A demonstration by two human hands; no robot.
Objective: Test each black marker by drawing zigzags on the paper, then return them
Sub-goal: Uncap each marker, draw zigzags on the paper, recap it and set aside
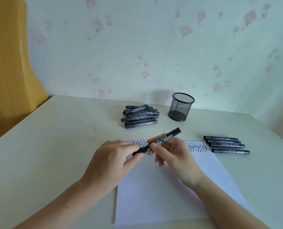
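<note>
Head view: both hands are holding one marker (160,140) above the paper (162,192), left hand (114,161) pinching the cap end, right hand (169,156) gripping the barrel. It's looking light, stiff and slick, so I'd be squeezing the barrel firmly while pulling.

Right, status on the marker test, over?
Both hands on one marker: left hand pinching the cap end, right hand gripping the barrel. Zigzags across the paper top. Nothing in the way.
</note>
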